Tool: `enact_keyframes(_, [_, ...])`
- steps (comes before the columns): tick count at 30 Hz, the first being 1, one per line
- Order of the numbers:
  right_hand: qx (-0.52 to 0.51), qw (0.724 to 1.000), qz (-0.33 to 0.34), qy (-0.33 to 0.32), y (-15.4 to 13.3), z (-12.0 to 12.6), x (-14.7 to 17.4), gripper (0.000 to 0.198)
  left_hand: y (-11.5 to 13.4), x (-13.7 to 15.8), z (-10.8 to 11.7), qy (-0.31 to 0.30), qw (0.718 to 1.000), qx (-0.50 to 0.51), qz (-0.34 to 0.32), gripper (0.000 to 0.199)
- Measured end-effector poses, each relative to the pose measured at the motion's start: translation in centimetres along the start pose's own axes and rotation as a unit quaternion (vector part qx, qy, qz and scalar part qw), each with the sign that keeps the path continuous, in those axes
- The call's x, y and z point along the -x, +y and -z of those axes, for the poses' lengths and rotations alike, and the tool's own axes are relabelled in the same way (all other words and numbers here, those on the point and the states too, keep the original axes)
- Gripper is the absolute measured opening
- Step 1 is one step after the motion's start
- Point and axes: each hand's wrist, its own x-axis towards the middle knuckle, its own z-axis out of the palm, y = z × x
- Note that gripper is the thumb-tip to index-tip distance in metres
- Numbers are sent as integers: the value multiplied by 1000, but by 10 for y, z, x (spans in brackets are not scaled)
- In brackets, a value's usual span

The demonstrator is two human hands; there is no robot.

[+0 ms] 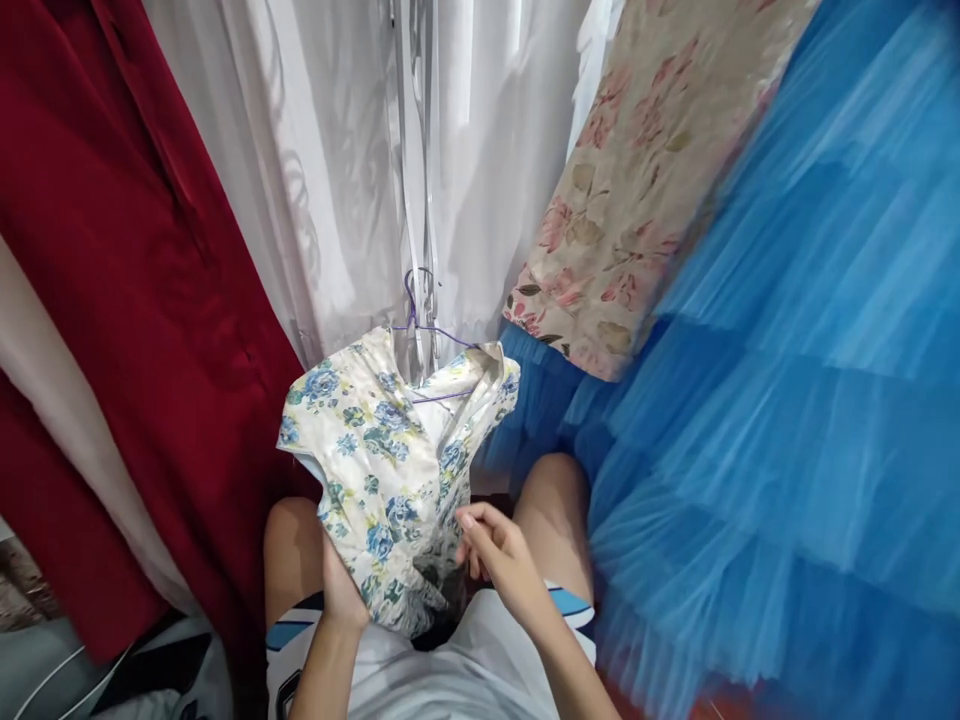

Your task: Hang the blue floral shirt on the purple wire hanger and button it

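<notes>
A white dress with blue and green flowers hangs by its shoulders from a thin purple wire hanger in front of me. Its gathered waist lies low between my legs, and I cannot see what is below that. My left hand grips the dress's lower left side, its fingers hidden behind the cloth. At the opposite side of the waist, my right hand is closed, thumb and forefinger together against the dress's edge. Whatever might be pinched there is too small to make out.
White curtains hang behind the hanger, with white ribbons down the middle. Red cloth drapes at left. To the right hang a beige rose-print garment and layered blue tulle. A white cable lies bottom left.
</notes>
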Motion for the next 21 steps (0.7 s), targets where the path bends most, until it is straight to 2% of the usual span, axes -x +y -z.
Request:
enact_keyframes(3, [94, 994, 36, 33, -7, -7, -27, 38, -9, 9, -5, 16, 999, 23, 43, 52])
enact_keyframes(6, [178, 980, 80, 49, -18, -14, -49, 32, -13, 15, -13, 29, 999, 13, 41, 58])
enact_keyframes(8, [190, 976, 94, 55, -21, -17, -56, 35, -15, 15, -14, 40, 999, 6, 34, 51])
enact_keyframes(10, [144, 984, 87, 56, -21, -19, -56, 36, -17, 14, -10, 79, 997, -17, 17, 47])
enact_keyframes(11, [108, 990, 78, 56, -19, -19, -54, 35, -17, 12, -7, 107, 994, -37, -4, 46])
enact_keyframes(13, [45, 996, 58, 55, -16, -19, -49, 33, -16, 8, -1, 187, 974, -85, -95, 49])
enact_keyframes(15, [26, 997, 44, 49, -16, -18, -45, 32, -13, 4, -1, 252, 936, -133, -207, 55])
enact_keyframes(16, [30, 998, 40, 41, -17, -18, -45, 31, -11, 2, -5, 255, 919, -161, -252, 54])
enact_keyframes(17, [36, 998, 36, 31, -18, -19, -45, 30, -9, 0, -12, 231, 911, -193, -282, 50])
enact_keyframes(18, [40, 998, 33, 19, -20, -20, -46, 30, -7, -2, -20, 182, 910, -228, -293, 44])
enact_keyframes(21, [35, 999, 32, -20, -25, -27, -51, 26, -4, -10, -48, 2, 912, -311, -267, 24])
